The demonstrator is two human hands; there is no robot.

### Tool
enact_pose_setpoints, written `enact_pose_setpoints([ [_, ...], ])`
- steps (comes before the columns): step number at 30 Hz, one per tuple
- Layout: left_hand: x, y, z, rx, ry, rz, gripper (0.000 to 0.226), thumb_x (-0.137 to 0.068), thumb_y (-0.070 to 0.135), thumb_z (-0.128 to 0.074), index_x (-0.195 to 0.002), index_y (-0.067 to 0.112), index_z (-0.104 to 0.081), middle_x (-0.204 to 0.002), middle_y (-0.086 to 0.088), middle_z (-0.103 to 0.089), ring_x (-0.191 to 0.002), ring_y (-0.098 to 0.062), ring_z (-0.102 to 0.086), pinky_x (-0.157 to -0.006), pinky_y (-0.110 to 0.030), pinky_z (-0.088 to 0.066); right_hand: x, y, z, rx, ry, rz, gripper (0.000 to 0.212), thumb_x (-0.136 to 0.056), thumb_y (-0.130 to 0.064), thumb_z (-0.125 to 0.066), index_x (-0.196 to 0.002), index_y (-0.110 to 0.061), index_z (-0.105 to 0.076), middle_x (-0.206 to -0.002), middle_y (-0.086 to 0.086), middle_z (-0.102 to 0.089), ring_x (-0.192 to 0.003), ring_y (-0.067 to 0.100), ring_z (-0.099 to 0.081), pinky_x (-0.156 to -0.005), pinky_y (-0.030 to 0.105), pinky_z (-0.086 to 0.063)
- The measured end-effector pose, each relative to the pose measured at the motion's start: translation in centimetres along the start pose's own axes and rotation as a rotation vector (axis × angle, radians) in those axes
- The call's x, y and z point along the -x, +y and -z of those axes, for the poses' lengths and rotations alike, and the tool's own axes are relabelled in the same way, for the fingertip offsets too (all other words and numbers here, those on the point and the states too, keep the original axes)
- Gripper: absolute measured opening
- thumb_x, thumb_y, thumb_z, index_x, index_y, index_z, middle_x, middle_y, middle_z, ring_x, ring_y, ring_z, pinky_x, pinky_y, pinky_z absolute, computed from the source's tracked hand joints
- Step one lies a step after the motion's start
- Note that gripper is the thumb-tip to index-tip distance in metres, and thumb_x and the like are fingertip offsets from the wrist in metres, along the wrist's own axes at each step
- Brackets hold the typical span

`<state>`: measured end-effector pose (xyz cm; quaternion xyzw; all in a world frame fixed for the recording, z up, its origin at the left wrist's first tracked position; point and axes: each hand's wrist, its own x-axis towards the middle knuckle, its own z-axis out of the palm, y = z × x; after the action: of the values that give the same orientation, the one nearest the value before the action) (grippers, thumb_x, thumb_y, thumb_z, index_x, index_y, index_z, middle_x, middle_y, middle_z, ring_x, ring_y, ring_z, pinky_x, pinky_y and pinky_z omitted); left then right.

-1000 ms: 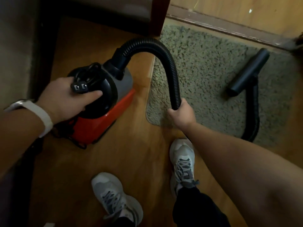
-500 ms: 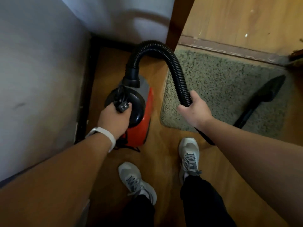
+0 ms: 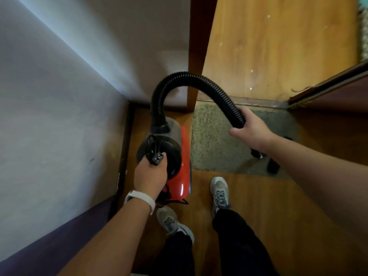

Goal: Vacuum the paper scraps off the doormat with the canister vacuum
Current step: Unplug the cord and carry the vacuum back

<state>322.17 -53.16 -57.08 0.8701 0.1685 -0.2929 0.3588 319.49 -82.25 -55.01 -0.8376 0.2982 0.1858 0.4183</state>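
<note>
The left grip [image 3: 150, 176] is closed round the black rear end of the red and grey plastic canister vacuum [image 3: 182, 156], pinning its black two-pin plug [image 3: 158, 157] there. The right grip [image 3: 253, 132] is wrapped round the black ribbed flexible hose [image 3: 179, 76], which arches between the two grips. The speckled grey-green shaggy doormat [image 3: 209, 140] lies beneath the right grip. The canister looks light enough for one hand but smooth-shelled, so the rear end suits best. The springy hose will likely twist, and steers better held nearer its far end, mostly hidden under the right forearm.
</note>
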Motion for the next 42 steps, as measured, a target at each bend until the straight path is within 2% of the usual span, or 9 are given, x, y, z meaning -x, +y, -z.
enact_pose_setpoints([
  [4, 4.3, 4.2, 2.9, -0.085, -0.022, -0.068, 0.024, -0.095, 0.051, -0.051, -0.085, 0.03, -0.057, -0.085, 0.01, -0.06, -0.078, -0.016, -0.056, -0.073, -0.031, -0.044, 3.5, -2.8, 5.6, 0.018, 0.104, 0.002, 0.05, -0.085, -0.018, -0.071, -0.13, -0.02, -0.05, -0.105, 0.006, -0.062, -0.085, 0.024, -0.064, -0.075, 0.043, -0.057],
  [7, 7.1, 6.6, 4.8, -0.098, -0.04, -0.082, 0.025, -0.093, 0.043, -0.051, -0.078, 0.025, -0.061, -0.078, 0.002, -0.063, -0.073, -0.018, -0.06, -0.064, -0.031, -0.044, 6.8, -4.7, 8.2, -0.013, 0.141, -0.002, 0.047, -0.084, -0.018, -0.072, -0.127, -0.018, -0.053, -0.107, 0.008, -0.063, -0.09, 0.025, -0.064, -0.079, 0.046, -0.058],
  [12, 12.1, 11.0, 8.2, -0.11, -0.037, -0.131, 0.018, -0.089, 0.027, -0.054, -0.076, 0.017, -0.06, -0.074, -0.009, -0.062, -0.068, -0.026, -0.057, -0.057, -0.031, -0.041, 13.1, -8.0, 10.9, -0.107, 0.181, 0.083, 0.039, -0.085, -0.015, -0.071, -0.116, -0.025, -0.05, -0.094, -0.001, -0.06, -0.08, 0.015, -0.061, -0.059, 0.026, -0.048],
  [19, 18.0, 17.9, 10.3, -0.039, -0.005, -0.254, 0.016, -0.085, 0.025, -0.052, -0.071, 0.017, -0.058, -0.066, -0.008, -0.063, -0.062, -0.027, -0.059, -0.058, -0.034, -0.046, 19.6, -12.2, 14.1, -0.253, 0.192, 0.22, 0.039, -0.087, -0.016, -0.069, -0.114, -0.029, -0.045, -0.092, 0.001, -0.056, -0.079, 0.018, -0.058, -0.06, 0.024, -0.045],
  [22, 19.7, 20.9, 10.3, -0.053, 0.006, -0.296, 0.016, -0.084, 0.02, -0.053, -0.069, 0.015, -0.056, -0.064, -0.008, -0.062, -0.062, -0.029, -0.058, -0.056, -0.032, -0.042, 21.9, -13.9, 16.0, -0.331, 0.172, 0.306, 0.034, -0.087, -0.013, -0.069, -0.104, -0.03, -0.044, -0.084, -0.002, -0.051, -0.07, 0.011, -0.051, -0.057, 0.021, -0.043],
  [26, 22.1, 24.7, 9.6, 0.003, 0.012, -0.363, 0.014, -0.074, 0.031, -0.054, -0.071, 0.018, -0.057, -0.068, -0.005, -0.063, -0.068, -0.03, -0.061, -0.061, -0.034, -0.046, 23.7, -15.3, 19.0, -0.448, 0.21, 0.408, 0.033, -0.086, -0.011, -0.068, -0.1, -0.031, -0.045, -0.077, -0.004, -0.049, -0.057, 0.001, -0.048, -0.05, 0.017, -0.044],
  [31, 24.4, 29.0, 8.5, 0.027, 0.043, -0.47, 0.011, -0.081, 0.024, -0.058, -0.073, 0.017, -0.057, -0.072, -0.005, -0.064, -0.073, -0.029, -0.061, -0.063, -0.034, -0.046, 24.4, -15.1, 22.3, -0.548, 0.29, 0.418, 0.032, -0.084, -0.012, -0.068, -0.093, -0.035, -0.049, -0.074, -0.004, -0.053, -0.061, 0.011, -0.055, -0.056, 0.031, -0.052],
  [36, 25.2, 32.2, 7.9, -0.024, 0.073, -0.559, 0.014, -0.085, 0.023, -0.059, -0.073, 0.016, -0.059, -0.074, -0.003, -0.064, -0.076, -0.027, -0.059, -0.066, -0.036, -0.047, 24.7, -14.4, 25.1, -0.576, 0.408, 0.385, 0.033, -0.083, -0.014, -0.07, -0.09, -0.04, -0.05, -0.073, -0.005, -0.054, -0.06, 0.008, -0.056, -0.057, 0.028, -0.051],
  [42, 24.3, 35.2, 7.2, -0.131, -0.045, -0.71, 0.022, -0.087, 0.019, -0.058, -0.067, 0.01, -0.052, -0.065, -0.005, -0.06, -0.062, -0.021, -0.055, -0.052, -0.032, -0.036, 25.1, -13.2, 28.3, -0.52, 0.516, 0.277, 0.035, -0.078, -0.009, -0.067, -0.086, -0.038, -0.049, -0.072, 0.0, -0.048, -0.061, 0.02, -0.055, -0.06, 0.04, -0.051],
])
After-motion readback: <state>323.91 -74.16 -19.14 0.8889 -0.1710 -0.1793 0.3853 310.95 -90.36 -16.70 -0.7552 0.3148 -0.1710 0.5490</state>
